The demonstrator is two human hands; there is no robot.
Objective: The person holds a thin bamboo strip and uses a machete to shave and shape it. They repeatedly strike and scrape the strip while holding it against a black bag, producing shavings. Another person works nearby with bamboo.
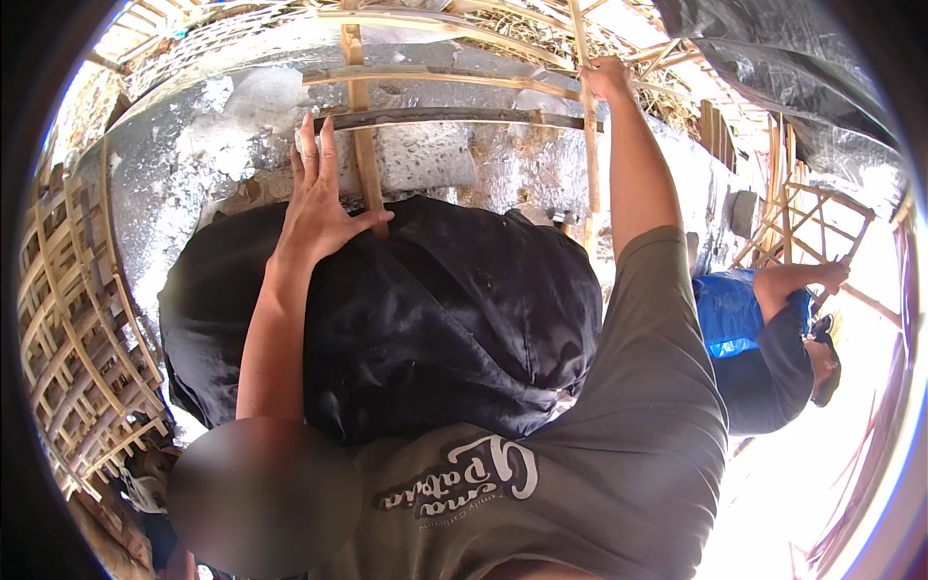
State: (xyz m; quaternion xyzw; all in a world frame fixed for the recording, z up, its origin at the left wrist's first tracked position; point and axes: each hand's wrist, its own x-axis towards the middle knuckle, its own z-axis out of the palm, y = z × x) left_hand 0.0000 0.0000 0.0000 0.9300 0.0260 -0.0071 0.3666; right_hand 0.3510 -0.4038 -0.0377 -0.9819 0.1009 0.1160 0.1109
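My left hand is open with its fingers spread. Its fingertips lie by the left end of a dark crosswise stick, and its thumb rests against a wooden upright. Further right, my raised right hand is closed around a thin wooden pole. A pale wooden slat runs between the upright and the pole, above the dark stick. Below both hands, a large bundle in black cloth bulges between my arms; it covers the upright's foot.
Behind the sticks stands a stained grey wall. Woven bamboo lattice rises at the left. Dark plastic sheeting hangs at the upper right. Another person is at the right, with a blue bag-like thing and a wooden frame nearby.
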